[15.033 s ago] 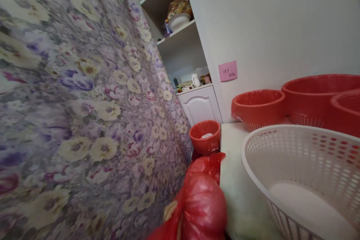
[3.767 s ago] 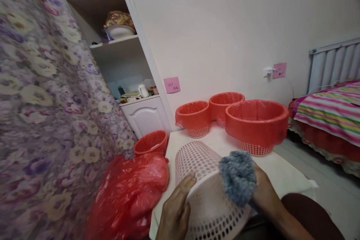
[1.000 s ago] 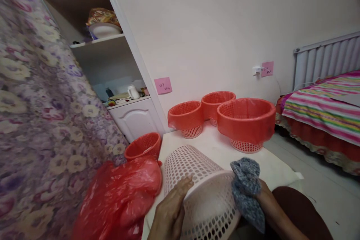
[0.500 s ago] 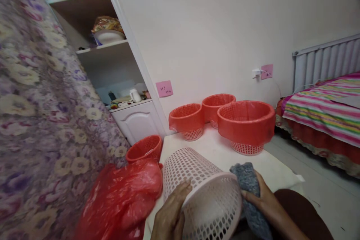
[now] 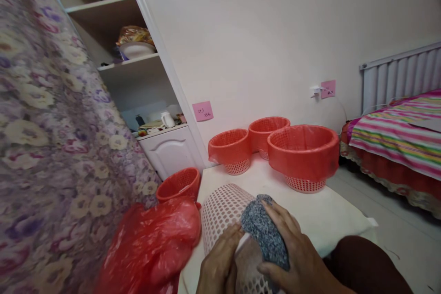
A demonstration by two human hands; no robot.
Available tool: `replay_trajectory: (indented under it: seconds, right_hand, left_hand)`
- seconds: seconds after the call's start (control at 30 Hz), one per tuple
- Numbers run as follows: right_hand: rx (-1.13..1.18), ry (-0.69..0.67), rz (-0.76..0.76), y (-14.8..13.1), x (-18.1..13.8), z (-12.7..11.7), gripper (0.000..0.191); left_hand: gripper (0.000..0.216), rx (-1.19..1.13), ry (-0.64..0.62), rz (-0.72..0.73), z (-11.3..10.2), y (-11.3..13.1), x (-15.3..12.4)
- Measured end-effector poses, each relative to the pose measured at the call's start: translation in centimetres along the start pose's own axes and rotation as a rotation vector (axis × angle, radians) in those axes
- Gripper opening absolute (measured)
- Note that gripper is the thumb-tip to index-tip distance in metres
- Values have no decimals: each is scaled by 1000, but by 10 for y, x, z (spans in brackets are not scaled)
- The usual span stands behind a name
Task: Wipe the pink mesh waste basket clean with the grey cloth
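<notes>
A pale pink perforated basket (image 5: 222,210) lies on its side on the white table (image 5: 320,213), close to me. My left hand (image 5: 220,264) grips its rim from the left. My right hand (image 5: 296,257) presses a grey-blue cloth (image 5: 263,229) against the top of the basket's wall. The lower part of the basket is hidden behind both hands.
Three red-lined baskets (image 5: 303,154) stand at the table's far end. A red plastic bag (image 5: 153,243) bulges left of the table, with a red basket (image 5: 179,184) behind it. Floral fabric (image 5: 62,147) fills the left; a striped bed (image 5: 396,133) and a radiator (image 5: 399,78) are at the right.
My right hand has carried the cloth from the basket's right side up onto its top wall. My left hand stays on the rim.
</notes>
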State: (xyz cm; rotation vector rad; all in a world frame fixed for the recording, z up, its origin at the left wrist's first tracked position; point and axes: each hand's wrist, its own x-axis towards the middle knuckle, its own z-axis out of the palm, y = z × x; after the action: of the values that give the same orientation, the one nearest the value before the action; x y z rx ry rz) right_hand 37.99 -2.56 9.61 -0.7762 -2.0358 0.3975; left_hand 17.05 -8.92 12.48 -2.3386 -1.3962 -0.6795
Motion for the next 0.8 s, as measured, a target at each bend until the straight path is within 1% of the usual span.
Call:
replay_trajectory:
  seconds: [0.07,0.13,0.2,0.23,0.3,0.4,0.47,0.53,0.6,0.67,0.8]
  right_hand:
    - [-8,-50,7,6,1,-4,101]
    - [-59,-61,50,9,5,-9,98]
    - [-131,-35,67,9,12,-12,92]
    - [-162,-12,51,8,16,-13,87]
    - [-192,48,-32,7,23,-13,77]
    - [-102,108,-169,9,30,-6,68]
    - [-13,128,-181,15,30,0,64]
    - [37,173,-145,25,27,5,59]
    - [76,241,-76,40,19,10,54]
    - [170,294,72,58,6,14,52]
    - [412,386,604,96,-32,33,52]
  left_hand:
    - [53,2,22,15,1,-1,-1]
    - [55,21,37,14,1,-1,0]
    - [56,32,34,13,2,0,3]
    - [55,30,29,17,2,1,5]
    - [57,17,32,28,1,2,8]
    - [59,-4,52,28,0,4,10]
    - [56,-15,42,15,1,3,9]
    - [55,-31,32,5,3,2,8]
    - [57,-67,59,7,7,2,6]
    - [61,-122,94,8,9,1,5]
    - [64,-174,65,-32,8,0,4]
